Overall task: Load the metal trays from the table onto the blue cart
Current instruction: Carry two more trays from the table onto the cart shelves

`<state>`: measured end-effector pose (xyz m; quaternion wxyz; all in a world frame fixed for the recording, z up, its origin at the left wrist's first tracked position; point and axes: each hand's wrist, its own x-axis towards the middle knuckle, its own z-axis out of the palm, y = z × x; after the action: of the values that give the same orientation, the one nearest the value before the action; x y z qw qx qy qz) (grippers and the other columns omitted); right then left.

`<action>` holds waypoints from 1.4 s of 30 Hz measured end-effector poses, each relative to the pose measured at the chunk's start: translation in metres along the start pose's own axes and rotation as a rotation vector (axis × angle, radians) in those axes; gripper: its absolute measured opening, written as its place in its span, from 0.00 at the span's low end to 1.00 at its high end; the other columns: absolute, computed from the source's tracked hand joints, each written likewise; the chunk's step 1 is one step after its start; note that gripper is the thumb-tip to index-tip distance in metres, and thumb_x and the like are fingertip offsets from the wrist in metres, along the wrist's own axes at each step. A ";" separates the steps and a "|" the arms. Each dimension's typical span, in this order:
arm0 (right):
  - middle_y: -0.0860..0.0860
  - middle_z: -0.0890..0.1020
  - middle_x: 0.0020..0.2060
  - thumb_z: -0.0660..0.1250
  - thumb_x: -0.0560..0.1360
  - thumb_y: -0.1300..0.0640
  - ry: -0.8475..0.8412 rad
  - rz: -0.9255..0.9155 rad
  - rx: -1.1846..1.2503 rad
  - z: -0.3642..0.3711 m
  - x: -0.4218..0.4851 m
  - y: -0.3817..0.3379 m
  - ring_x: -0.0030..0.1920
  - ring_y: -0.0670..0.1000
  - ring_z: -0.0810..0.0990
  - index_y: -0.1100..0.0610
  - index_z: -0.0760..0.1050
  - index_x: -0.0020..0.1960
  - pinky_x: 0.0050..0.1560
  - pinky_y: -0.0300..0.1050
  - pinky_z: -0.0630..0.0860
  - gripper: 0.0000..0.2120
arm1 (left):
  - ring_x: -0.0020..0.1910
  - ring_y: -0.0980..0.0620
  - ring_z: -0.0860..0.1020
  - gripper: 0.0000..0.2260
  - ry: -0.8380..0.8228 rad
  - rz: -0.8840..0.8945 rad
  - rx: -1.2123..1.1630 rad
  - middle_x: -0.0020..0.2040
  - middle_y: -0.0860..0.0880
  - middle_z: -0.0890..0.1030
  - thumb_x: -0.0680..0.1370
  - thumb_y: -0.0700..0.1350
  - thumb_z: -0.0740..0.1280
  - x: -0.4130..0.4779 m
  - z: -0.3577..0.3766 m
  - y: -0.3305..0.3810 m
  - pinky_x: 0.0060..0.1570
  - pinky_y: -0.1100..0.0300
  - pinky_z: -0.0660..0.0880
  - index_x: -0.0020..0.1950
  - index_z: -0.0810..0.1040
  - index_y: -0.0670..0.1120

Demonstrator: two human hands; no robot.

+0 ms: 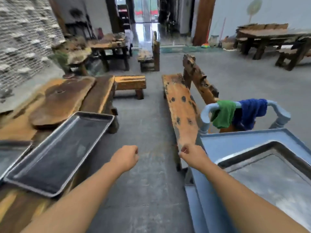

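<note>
Two bare forearms reaching forward, left hand (125, 158) and right hand (191, 156) both curled into loose fists holding nothing, dark metal tray (58, 153) on the wooden surface (21, 130) at left, another tray (276, 179) on the blue cart (218, 145) at right, green cloth (223, 115) and blue cloth (250, 111) draped over its handle, wooden bench (181, 106) beyond.

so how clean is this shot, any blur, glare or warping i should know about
Head view: smeared all over, worst on the left stone wall and far furniture; glossy far floor throws doorway glare; wide-angle lens bends the edges, stretching the tray on the table and the tray on the blue cart; both closed hands, left and right, have soft outlines.
</note>
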<state>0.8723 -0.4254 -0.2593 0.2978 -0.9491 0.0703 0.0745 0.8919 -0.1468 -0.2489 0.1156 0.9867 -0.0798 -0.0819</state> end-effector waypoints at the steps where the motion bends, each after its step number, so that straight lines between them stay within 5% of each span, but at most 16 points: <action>1: 0.55 0.81 0.43 0.66 0.73 0.48 -0.040 -0.067 -0.030 0.015 0.008 -0.024 0.50 0.58 0.80 0.56 0.77 0.45 0.44 0.46 0.71 0.11 | 0.56 0.42 0.78 0.11 0.018 -0.066 -0.008 0.56 0.45 0.81 0.76 0.46 0.61 -0.014 -0.004 -0.027 0.53 0.53 0.76 0.56 0.77 0.46; 8: 0.54 0.84 0.50 0.65 0.73 0.47 -0.290 -0.351 -0.205 0.139 0.026 -0.191 0.53 0.57 0.81 0.55 0.79 0.56 0.49 0.46 0.76 0.17 | 0.53 0.42 0.78 0.09 0.062 -0.395 -0.092 0.53 0.46 0.81 0.76 0.48 0.62 -0.108 -0.017 -0.196 0.50 0.53 0.75 0.53 0.76 0.47; 18: 0.57 0.84 0.48 0.66 0.73 0.47 -0.459 -0.550 -0.276 0.282 0.012 -0.352 0.52 0.58 0.81 0.58 0.80 0.51 0.50 0.49 0.78 0.15 | 0.54 0.43 0.79 0.09 0.117 -0.694 -0.212 0.54 0.46 0.82 0.77 0.51 0.63 -0.188 -0.015 -0.354 0.50 0.52 0.76 0.52 0.77 0.48; 26: 0.53 0.81 0.43 0.67 0.73 0.46 -0.483 -0.619 -0.293 0.327 0.037 -0.411 0.49 0.56 0.81 0.55 0.79 0.49 0.43 0.44 0.72 0.13 | 0.52 0.43 0.79 0.11 0.125 -0.806 -0.290 0.52 0.46 0.82 0.77 0.52 0.63 -0.195 -0.009 -0.410 0.52 0.49 0.77 0.53 0.77 0.46; 36: 0.52 0.83 0.42 0.67 0.74 0.49 -0.568 -0.645 -0.254 0.358 0.150 -0.435 0.48 0.56 0.81 0.56 0.80 0.50 0.46 0.44 0.74 0.12 | 0.51 0.45 0.80 0.12 0.184 -0.950 -0.349 0.52 0.47 0.82 0.78 0.50 0.63 -0.121 0.002 -0.443 0.48 0.53 0.77 0.57 0.77 0.46; 42: 0.51 0.82 0.37 0.67 0.74 0.50 -0.634 -0.683 -0.250 0.364 0.267 -0.444 0.44 0.56 0.81 0.55 0.79 0.47 0.43 0.45 0.74 0.09 | 0.40 0.48 0.78 0.10 0.143 -1.157 -0.348 0.38 0.50 0.77 0.78 0.52 0.64 -0.053 0.007 -0.446 0.39 0.53 0.75 0.41 0.72 0.49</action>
<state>1.1769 0.1209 -0.3571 0.1956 -0.8770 -0.3492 0.2658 0.9010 0.2895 -0.3554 0.2173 0.8397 0.4918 -0.0769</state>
